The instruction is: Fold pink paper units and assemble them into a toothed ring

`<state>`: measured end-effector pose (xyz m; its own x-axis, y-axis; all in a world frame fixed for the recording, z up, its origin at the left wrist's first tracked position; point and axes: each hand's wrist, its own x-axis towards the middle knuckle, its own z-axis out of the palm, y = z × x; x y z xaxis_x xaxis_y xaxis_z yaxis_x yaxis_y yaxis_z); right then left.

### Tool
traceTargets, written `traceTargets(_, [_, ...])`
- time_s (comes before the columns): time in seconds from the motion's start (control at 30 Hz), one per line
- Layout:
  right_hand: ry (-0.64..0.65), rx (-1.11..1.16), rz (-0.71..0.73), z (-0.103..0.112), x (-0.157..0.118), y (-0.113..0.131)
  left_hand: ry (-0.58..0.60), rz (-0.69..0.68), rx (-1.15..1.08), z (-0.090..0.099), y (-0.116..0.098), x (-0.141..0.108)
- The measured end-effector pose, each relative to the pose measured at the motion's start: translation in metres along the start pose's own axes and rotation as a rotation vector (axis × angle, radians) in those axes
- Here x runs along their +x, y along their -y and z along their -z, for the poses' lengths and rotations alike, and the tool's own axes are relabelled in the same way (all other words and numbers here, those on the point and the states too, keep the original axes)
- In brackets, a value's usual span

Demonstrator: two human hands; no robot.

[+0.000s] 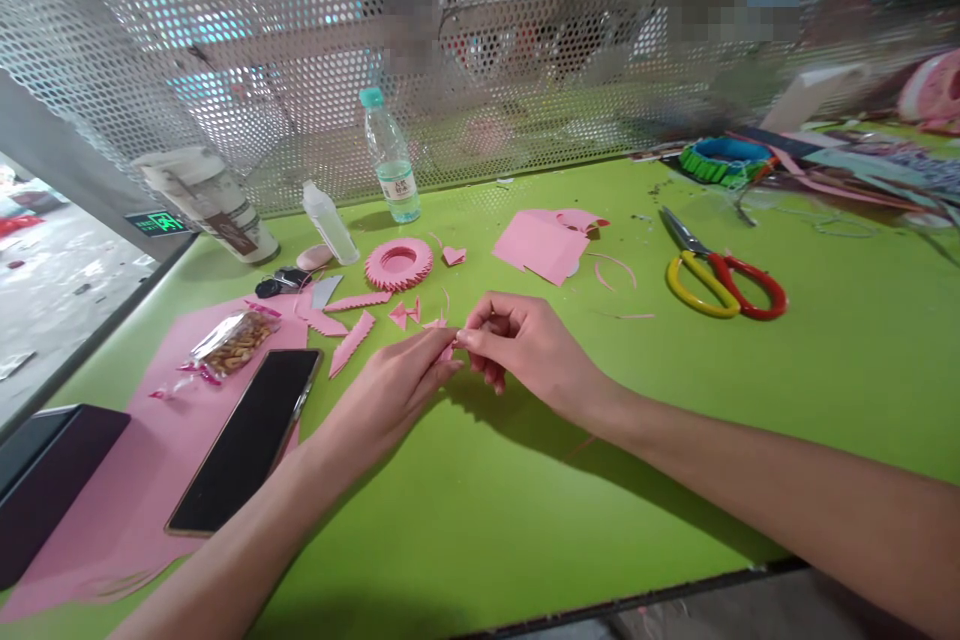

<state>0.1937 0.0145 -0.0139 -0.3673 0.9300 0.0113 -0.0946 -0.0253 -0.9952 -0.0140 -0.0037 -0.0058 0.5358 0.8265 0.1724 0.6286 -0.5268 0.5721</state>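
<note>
Between the fingertips of both hands, over the near middle of the green table (480, 520), is a small piece of pink paper (448, 351), largely hidden by the fingers. The left hand (409, 370) lies low from the left, thumb and fingers closed on the piece. The right hand (536, 350) meets it from the right, thumb and forefinger pinched together at the paper's edge, with the other fingers curled loosely beneath.

Just beyond the left hand lie a pink bow-shaped cutout (405, 314) and several toothed pink strips (352, 344). Farther back are a pink ring (399, 282) with a jagged rim, a small pink heart (454, 256) and a cut pink sheet (541, 248).

To the right rest scissors (697, 285) with one yellow and one red handle. On the left, a large pink sheet (146, 470) lies under a dark phone (247, 440) and a snack packet (234, 342). Along the back stand a cup (217, 205), a translucent squeeze bottle (331, 228) and a water bottle (396, 175), before a perforated panel (300, 70).
</note>
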Motion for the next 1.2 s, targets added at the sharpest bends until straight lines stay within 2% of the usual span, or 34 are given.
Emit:
traceTargets(0.1, [0.011, -0.003, -0.004, 0.0004, 0.0007, -0.0013, 0.079, 0.028, -0.014, 0.0012, -0.0016, -0.0002])
traceTargets(0.23, [0.022, 0.023, -0.046, 0.0012, 0.0024, -0.0041, 0.117, 0.043, -0.036, 0.0007, -0.0009, 0.0002])
traceTargets(0.6, [0.019, 0.223, -0.071, 0.0009, 0.0045, -0.0071, 0.067, 0.057, -0.08, 0.0018, -0.005, 0.0007])
traceTargets(1.2, [0.047, 0.222, -0.021, 0.0027, 0.0047, -0.003, 0.059, 0.083, -0.132, 0.0038, -0.0062, 0.0008])
